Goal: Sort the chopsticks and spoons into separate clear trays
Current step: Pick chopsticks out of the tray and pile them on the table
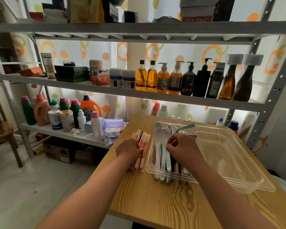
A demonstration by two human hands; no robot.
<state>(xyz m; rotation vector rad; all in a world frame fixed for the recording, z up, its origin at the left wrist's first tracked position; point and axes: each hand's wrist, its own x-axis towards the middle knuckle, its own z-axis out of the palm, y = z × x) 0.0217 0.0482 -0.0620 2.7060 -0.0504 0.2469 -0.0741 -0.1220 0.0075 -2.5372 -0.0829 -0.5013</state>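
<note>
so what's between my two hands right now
In the head view: the wrapped chopsticks at the left hand, then the left wall of the clear tray, then white spoons lying in it beside the right hand.

Wooden table [163, 200], metal shelving [139, 95], pump bottles [175, 80], detergent bottles [41, 111], cardboard boxes [59, 151]

Wrapped chopsticks [141, 146] beside spoon-filled tray [229, 162]
</note>
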